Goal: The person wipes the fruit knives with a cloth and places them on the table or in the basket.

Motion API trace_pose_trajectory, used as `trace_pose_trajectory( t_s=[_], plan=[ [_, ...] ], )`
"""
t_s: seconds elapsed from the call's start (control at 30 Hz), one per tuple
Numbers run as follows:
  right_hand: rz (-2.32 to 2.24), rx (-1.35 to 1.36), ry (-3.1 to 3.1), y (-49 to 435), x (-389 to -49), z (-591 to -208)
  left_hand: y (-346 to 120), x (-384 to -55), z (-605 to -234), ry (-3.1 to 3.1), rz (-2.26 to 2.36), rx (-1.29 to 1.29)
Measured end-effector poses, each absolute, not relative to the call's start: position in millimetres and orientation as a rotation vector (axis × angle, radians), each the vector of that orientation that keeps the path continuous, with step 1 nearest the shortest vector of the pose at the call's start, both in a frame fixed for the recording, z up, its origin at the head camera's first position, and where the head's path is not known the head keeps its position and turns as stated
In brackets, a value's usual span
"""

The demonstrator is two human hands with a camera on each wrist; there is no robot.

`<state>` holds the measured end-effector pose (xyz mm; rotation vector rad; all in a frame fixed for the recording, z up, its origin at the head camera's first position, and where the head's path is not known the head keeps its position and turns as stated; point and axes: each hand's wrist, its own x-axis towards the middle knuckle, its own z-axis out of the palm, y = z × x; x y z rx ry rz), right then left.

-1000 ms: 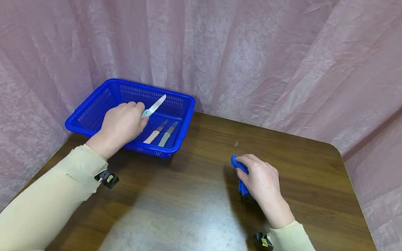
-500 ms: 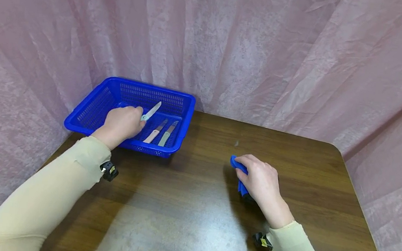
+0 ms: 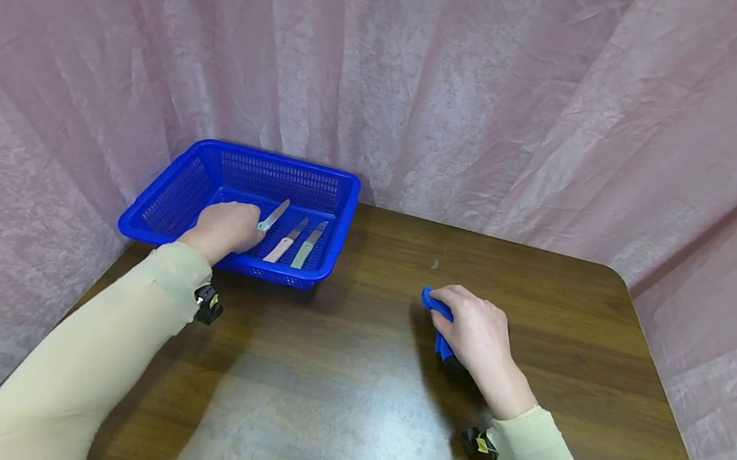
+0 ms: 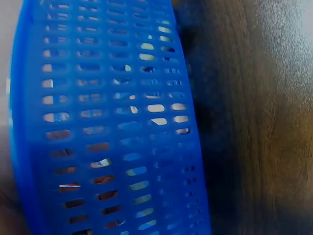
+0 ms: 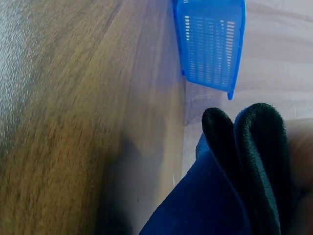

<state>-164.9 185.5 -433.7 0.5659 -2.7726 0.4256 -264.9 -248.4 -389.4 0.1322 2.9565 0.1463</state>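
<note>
In the head view, my left hand [image 3: 225, 230] is down inside a blue plastic basket [image 3: 345, 221]. It grips a small knife [image 3: 275, 214] by its light blue handle, the blade pointing away and to the right. Beside that knife lie a pink-handled knife [image 3: 280, 249] and a green-handled knife [image 3: 302, 254] on the basket floor. The left wrist view shows only the slotted basket wall [image 4: 122, 112], which mostly hides the hand. My right hand [image 3: 475, 331] pinches a folded blue cloth [image 5: 195, 200] at the right part of the table, thumb and fingers around its top.
The brown wooden table [image 3: 339, 377] carries the basket at its back left. A pink curtain [image 3: 462, 105] hangs behind the table and along both sides. Small black cameras sit at each wrist, the left one [image 3: 208, 304] just in front of the basket.
My left hand has lowered the light blue-handled knife from above the basket down to its floor, alongside the other knives. The right hand and cloth stay nearly still.
</note>
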Motion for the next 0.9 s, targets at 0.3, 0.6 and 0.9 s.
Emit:
trace_pose_trajectory(
  t_s=[0.3, 0.6, 0.9],
  plan=[
    [0.405, 0.576, -2.768, 186, -164, -435, -245, -273, -398, 2.842, 0.145, 0.099],
    [0.409, 0.58, -2.781, 186, -165, -436, -241, -279, -401, 2.787, 0.129, 0.071],
    [0.416, 0.58, -2.787, 189, -166, -439, -236, -285, -407, 2.743, 0.099, 0.044]
  ],
)
